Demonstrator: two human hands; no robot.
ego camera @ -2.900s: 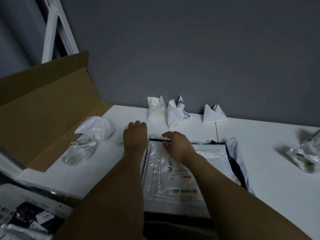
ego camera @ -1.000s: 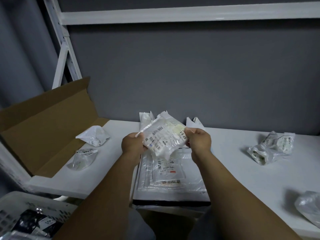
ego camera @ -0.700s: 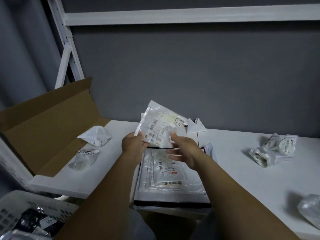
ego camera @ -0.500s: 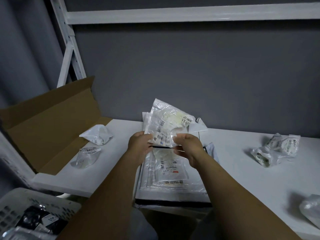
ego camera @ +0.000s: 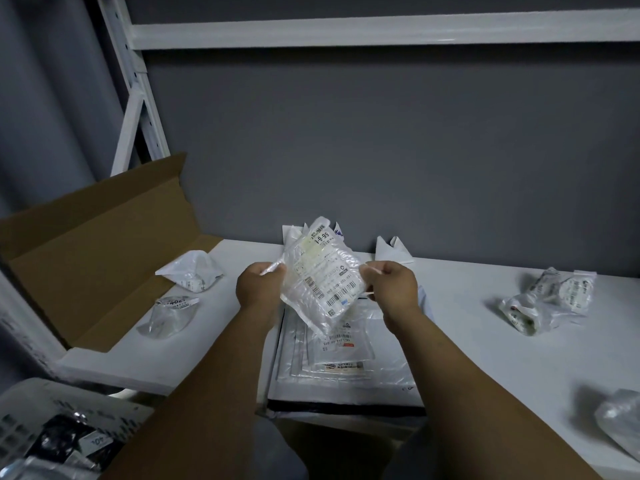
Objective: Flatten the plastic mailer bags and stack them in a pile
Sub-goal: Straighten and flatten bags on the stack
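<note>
Mailer bag (ego camera: 320, 282), clear crinkled plastic with white barcode labels, is held up off the worktop (ego camera: 467, 341), tilted, between both hands above the far part of the pile (ego camera: 346, 362). Left hand (ego camera: 256, 285) grips the bag's left edge, fingers (ego camera: 268, 270) curled tight, plastic pinched at the top of the fist. Right hand (ego camera: 394, 287) grips the right edge the same way, its fingers (ego camera: 375, 271) curled in, with a bit of the bag's rim poking out. The bag spans the gap between the two fists, and its lower corner hangs toward the pile; contact with the pile cannot tell. Pile is flattened bags stacked at the near middle of the worktop, clear labelled ones on top of a bigger white one with a dark strip along its near side. Containers: open cardboard box (ego camera: 86, 244) at left, flaps up, contents cannot tell; white perforated basket (ego camera: 31, 407) near left, lower than the worktop, with dark packets (ego camera: 59, 441) in it. Loose on the worktop: crumpled white bag (ego camera: 192, 273) and crumpled clear bag (ego camera: 171, 315) at left beside the box, crumpled cluster (ego camera: 547, 303) at right, another clear bag (ego camera: 620, 420) near right at the frame edge, and folded white bags (ego camera: 393, 249) far back by the grey wall, partly behind the held bag.
</note>
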